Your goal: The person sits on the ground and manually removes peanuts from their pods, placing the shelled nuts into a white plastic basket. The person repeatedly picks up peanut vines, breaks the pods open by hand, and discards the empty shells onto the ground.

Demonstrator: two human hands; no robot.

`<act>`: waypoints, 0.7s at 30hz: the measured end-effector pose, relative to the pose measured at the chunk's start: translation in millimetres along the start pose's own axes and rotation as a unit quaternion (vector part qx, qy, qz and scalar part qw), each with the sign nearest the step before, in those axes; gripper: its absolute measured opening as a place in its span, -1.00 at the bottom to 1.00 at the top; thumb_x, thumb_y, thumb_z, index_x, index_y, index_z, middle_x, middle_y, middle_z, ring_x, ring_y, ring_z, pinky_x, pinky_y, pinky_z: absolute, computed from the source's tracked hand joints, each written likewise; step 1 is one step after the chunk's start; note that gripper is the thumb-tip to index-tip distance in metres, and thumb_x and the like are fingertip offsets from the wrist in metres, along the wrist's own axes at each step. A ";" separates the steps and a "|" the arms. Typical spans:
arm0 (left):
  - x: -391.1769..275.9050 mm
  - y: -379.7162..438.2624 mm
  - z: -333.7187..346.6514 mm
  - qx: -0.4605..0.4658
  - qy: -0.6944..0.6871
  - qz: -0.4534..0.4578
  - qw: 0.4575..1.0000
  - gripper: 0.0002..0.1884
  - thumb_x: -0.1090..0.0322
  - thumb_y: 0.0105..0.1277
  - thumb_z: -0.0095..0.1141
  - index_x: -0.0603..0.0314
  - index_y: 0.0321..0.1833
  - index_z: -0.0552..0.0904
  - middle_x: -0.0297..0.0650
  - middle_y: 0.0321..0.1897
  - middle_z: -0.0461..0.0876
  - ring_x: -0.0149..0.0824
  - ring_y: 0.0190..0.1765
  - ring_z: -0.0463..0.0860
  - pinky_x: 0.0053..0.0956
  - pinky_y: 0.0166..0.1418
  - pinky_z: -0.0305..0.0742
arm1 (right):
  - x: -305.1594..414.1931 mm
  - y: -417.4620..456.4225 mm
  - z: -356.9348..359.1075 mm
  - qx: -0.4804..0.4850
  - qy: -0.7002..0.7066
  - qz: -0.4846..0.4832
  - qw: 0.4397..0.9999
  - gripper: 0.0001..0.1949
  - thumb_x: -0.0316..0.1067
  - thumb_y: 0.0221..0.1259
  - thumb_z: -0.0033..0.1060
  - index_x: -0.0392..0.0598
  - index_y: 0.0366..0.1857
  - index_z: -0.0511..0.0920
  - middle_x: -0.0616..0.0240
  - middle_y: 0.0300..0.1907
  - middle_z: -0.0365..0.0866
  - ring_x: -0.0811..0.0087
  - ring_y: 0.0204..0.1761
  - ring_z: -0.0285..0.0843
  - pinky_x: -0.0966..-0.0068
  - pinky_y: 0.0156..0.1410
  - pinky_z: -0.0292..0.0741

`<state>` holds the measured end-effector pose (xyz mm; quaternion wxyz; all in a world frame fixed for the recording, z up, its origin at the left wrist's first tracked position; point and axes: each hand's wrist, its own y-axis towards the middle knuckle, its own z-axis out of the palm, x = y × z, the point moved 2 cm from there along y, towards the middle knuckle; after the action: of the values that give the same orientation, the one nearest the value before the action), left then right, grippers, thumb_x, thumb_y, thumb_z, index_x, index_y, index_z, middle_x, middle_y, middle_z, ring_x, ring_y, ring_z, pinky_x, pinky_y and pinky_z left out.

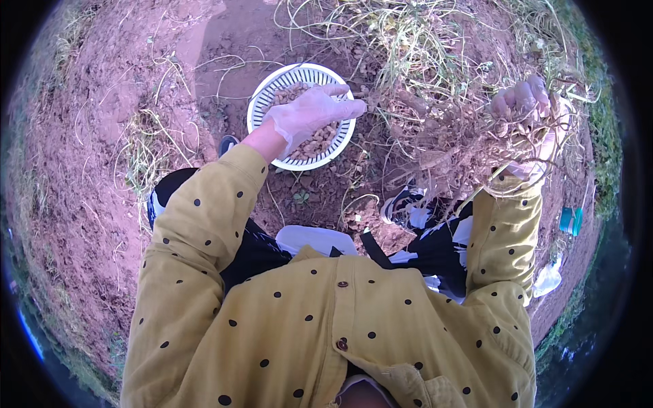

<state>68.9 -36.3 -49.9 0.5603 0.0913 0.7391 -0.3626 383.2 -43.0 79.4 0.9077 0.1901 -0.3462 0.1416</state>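
My left hand, in a thin translucent glove, is over a round white slotted plastic basket. Its fingers point right and stand apart, and I see nothing held between them. Peanuts in their shells lie inside the basket, partly hidden under this hand. On the right, my gloved right hand is closed around a bundle of pulled peanut plants. Tangled roots and dry stems spread leftward from that fist, towards the basket. Whether pods hang among the roots is hard to tell.
Heaped peanut vines cover the ground beyond the basket. Loose stems lie on the reddish soil at left. A white object is between my legs. A teal container and a white plastic bag are at far right.
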 end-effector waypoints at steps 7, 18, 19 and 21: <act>-68.5 -51.8 41.1 0.182 -0.302 0.111 0.929 -0.35 -0.09 0.47 -0.02 0.19 0.45 0.26 -0.13 0.38 0.30 -0.26 0.38 0.34 -0.22 0.42 0.31 | -29.5 11.1 15.8 -0.039 -0.009 0.010 0.999 -0.83 -0.23 0.44 -0.13 0.07 -0.34 0.47 0.42 -0.54 0.46 0.34 -0.45 0.42 0.39 -0.33 0.51; -61.5 -50.3 46.4 0.068 -0.198 0.149 0.966 -0.77 0.36 0.46 0.03 0.20 0.12 0.51 -0.34 -0.02 0.49 -0.55 0.01 0.52 -0.57 0.09 0.49 | -48.1 22.5 32.3 -0.087 -0.015 0.026 0.996 -0.71 0.01 0.41 -0.08 0.05 -0.37 0.41 0.41 -0.57 0.38 0.40 -0.52 0.38 0.37 -0.31 0.48; -60.8 -48.0 44.2 0.052 -0.161 0.157 0.973 -0.79 0.37 0.46 0.02 0.21 0.08 0.53 -0.34 -0.07 0.51 -0.55 -0.06 0.54 -0.58 0.01 0.50 | -46.3 21.5 30.2 -0.095 -0.013 0.022 0.995 -0.71 0.01 0.39 -0.06 0.05 -0.37 0.42 0.42 -0.58 0.36 0.41 -0.52 0.36 0.36 -0.32 0.46; -52.1 -29.8 43.7 0.082 -0.226 0.112 0.964 -0.82 0.38 0.46 0.00 0.21 0.04 0.56 -0.35 -0.15 0.54 -0.56 -0.21 0.56 -0.60 -0.15 0.50 | -44.7 23.2 32.7 -0.102 -0.029 0.043 0.993 -0.72 -0.01 0.34 -0.03 0.03 -0.39 0.43 0.41 -0.55 0.36 0.42 -0.51 0.31 0.39 -0.34 0.40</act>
<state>104.6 -71.5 4.9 0.7405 0.1343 0.5460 -0.3681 323.2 -42.6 77.1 0.9050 0.0851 -0.3930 0.1390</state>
